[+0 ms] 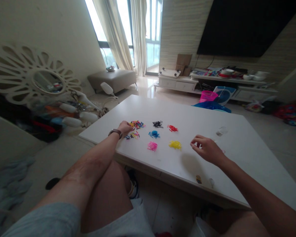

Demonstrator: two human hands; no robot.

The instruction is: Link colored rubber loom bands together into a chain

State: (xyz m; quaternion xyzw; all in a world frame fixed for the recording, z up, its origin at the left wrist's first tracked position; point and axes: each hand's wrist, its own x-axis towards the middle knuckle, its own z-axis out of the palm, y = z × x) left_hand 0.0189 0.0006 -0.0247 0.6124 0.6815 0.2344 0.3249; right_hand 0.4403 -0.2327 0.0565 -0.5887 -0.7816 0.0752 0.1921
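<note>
My left hand [125, 128], with a watch at the wrist, rests at the left edge of a mixed-colour pile of small bands [138, 124]; its fingers are bent together, and what they grip is too small to name. Separate piles lie to the right: black [158, 124], red [172, 128], blue [154, 134], pink [152, 146] and yellow [175, 144]. My right hand [204, 148] hovers above the white table, right of the yellow pile, its fingers curled but apart, with a small dark red spot visible between them that I cannot make out.
The white table [237, 144] carries a small clear container [221, 131] at the right and a small yellow-and-dark item [198, 179] near the front edge. Beyond it are a pink basket [208, 96] and a grey ottoman [113, 80]. White lamp shades [88, 116] stand at the left.
</note>
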